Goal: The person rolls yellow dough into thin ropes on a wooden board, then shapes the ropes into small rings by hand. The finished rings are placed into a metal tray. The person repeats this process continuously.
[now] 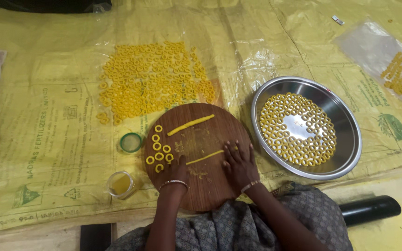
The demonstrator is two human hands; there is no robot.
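Fingers of both hands lie flat and spread on thin dough strand (205, 157), lower centre of frame | left hand (177, 171), right hand (239, 163) | strand on round wooden board (210, 190) | roll with even light pressure, so thickness is same.

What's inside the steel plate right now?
The steel plate holds yellow dough rings in circles, with bare metal at the centre. Whether any are stacked cannot be told.

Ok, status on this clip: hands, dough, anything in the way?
Both hands flat: left hand, right hand on thin dough rope. Second rope apart on round board. Rings beside left hand.
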